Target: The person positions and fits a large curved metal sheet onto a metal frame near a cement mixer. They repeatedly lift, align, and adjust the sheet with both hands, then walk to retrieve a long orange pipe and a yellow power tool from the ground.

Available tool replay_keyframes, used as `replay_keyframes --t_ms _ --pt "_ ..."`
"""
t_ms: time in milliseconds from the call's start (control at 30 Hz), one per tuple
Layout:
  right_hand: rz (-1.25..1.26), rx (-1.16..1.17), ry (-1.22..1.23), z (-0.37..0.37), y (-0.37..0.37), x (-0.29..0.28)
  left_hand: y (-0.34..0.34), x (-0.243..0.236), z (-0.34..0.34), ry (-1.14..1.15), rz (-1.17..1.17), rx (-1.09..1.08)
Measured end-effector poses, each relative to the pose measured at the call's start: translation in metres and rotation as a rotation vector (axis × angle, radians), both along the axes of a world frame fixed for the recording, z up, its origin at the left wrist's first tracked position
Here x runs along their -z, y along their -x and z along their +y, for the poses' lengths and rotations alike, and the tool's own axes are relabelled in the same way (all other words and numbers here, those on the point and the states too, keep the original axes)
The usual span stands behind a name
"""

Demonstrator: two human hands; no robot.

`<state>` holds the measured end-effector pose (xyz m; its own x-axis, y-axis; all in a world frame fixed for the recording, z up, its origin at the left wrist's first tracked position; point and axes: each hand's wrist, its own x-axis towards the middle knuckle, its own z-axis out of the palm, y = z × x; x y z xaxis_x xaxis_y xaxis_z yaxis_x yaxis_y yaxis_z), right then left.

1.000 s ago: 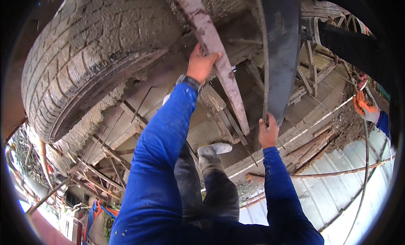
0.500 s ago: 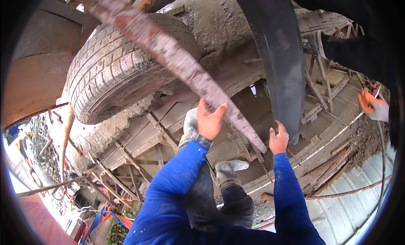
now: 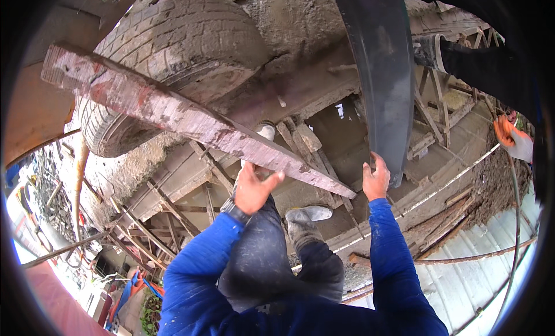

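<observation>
A long, mud-smeared wooden beam (image 3: 191,122) slants across the view in front of the tire, its thick end at upper left and its narrow end by my right hand. My left hand (image 3: 253,188) grips its lower edge, with the thumb showing and the other fingers partly hidden behind the wood. My right hand (image 3: 376,178) has its thumb and fingers apart, with nothing seen between them. It is beside the lower end of a long black chute (image 3: 384,87); whether it touches the chute I cannot tell.
A large muddy tire (image 3: 191,41) stands at upper left. Under the chute lies an opening (image 3: 335,128) with murky water, edged by timber frames (image 3: 433,113). Another person's orange-and-white gloved hand (image 3: 513,138) holds a hose at right. My boots (image 3: 303,220) stand below; metal sheets (image 3: 462,284) lie lower right.
The beam has swung down at its thick end and lies flatter. My left hand has moved down and left with it. My right hand has shifted slightly left and up.
</observation>
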<state>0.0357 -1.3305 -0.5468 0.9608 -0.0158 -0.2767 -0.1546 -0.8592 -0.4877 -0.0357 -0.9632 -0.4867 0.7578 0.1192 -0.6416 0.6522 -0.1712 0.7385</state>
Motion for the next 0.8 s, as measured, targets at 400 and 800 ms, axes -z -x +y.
replay_keyframes --t_ms 400,800 --pt "-0.06 0.109 0.0 -0.019 0.009 -0.003 -0.254 -0.031 -0.062 -0.159 -0.27 1.04" --pt "-0.087 0.082 -0.048 -0.029 -0.003 -0.016 -0.367 0.19 -0.172 -0.851 -0.427 1.672"
